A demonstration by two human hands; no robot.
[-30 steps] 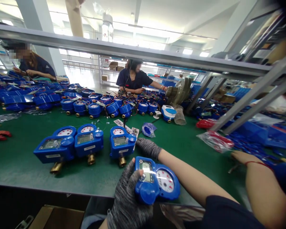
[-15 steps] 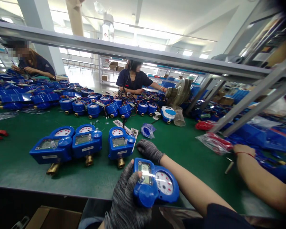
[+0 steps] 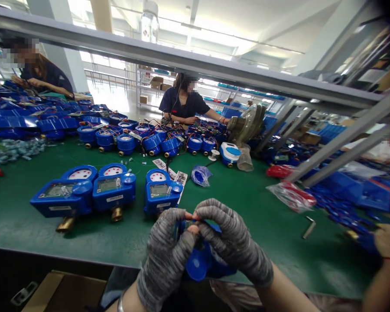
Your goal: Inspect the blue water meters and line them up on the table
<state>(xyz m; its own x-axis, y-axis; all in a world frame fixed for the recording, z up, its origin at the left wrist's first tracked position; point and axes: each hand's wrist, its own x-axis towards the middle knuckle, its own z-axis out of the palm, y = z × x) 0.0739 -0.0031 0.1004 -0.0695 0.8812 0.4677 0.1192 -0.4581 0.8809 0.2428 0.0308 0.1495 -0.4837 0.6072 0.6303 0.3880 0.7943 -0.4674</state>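
A blue water meter (image 3: 196, 264) is held low at the table's front edge, its round cap showing and most of its display and dial hidden by my fingers. My left hand (image 3: 164, 255), in a grey fingerless-tip glove, grips its left side. From the right, my right hand (image 3: 235, 240), gloved alike, curls over the meter, fingertips pinched close against those of the left above the display. Whatever sits between the fingertips is too small to make out. Just beyond stands another water meter (image 3: 162, 193); two more, a middle one (image 3: 114, 188) and a left one (image 3: 61, 197), show brass fittings.
Rows of blue meter bodies (image 3: 126, 143) with wires line the back of the green table (image 3: 123, 242). A bagged blue ring (image 3: 201, 175), printed labels (image 3: 180, 182) and a metal piece (image 3: 308, 227) lie nearer. A co-worker's hand (image 3: 388, 242) is at right; others sit opposite.
My right hand has come back from the table beside the standing meter onto the held one, joining my left. The co-worker's arm at right has drawn back toward the edge.
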